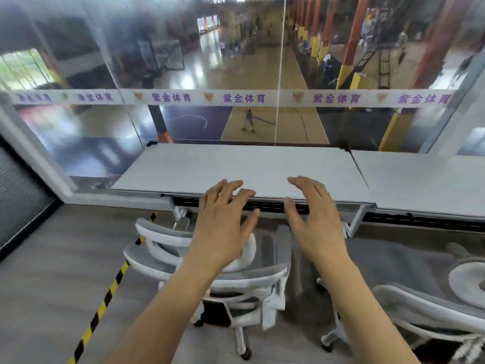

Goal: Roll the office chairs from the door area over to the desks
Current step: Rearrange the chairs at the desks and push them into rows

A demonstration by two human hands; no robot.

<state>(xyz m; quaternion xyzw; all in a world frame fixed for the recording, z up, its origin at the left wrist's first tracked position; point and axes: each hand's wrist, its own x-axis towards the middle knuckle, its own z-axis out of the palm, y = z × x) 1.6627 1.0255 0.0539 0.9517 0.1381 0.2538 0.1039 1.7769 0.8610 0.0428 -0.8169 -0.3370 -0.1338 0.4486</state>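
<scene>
Head view: both hands hover open above a white office chair at the bench.
Left hand (223, 222) and right hand (312, 219) are spread, palms down, gripping nothing, at the frame's centre. Below them the white chair (217, 274) stands in front of the white bench (244, 172). A second chair (425, 311) sits at lower right; yellow-black tape (105, 300) crosses the floor at lower left.

This is an office room that looks down on an indoor sports hall. Two white worktops (252, 169) stand in a row against a glass wall (183, 61), with white and grey office chairs (236, 279) before them. Behind the glass lies a basketball court (262, 74) with wooden floor.
</scene>
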